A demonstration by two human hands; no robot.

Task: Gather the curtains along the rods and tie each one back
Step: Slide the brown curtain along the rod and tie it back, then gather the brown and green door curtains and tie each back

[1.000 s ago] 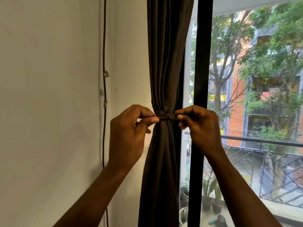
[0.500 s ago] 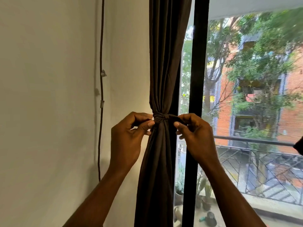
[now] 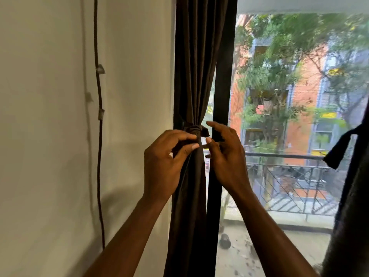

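Pulled back from the tie band since a second ago: right hand off it at 3 o'clock, fingers spread wide, holding nothing. Left hand at 8 o'clock of the knot, thumb and forefinger narrowed against the dark curtain; actual pinch impossible to tell. Curtain bunched between wall and black window frame, cinched mid-height. Second dark curtain at far 3 o'clock.

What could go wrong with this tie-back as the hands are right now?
The knot looks small, with one short end sticking out, so it may slip loose. The right hand is open and the left hand only pinches the curtain below the knot, so the bunched folds could spread again.
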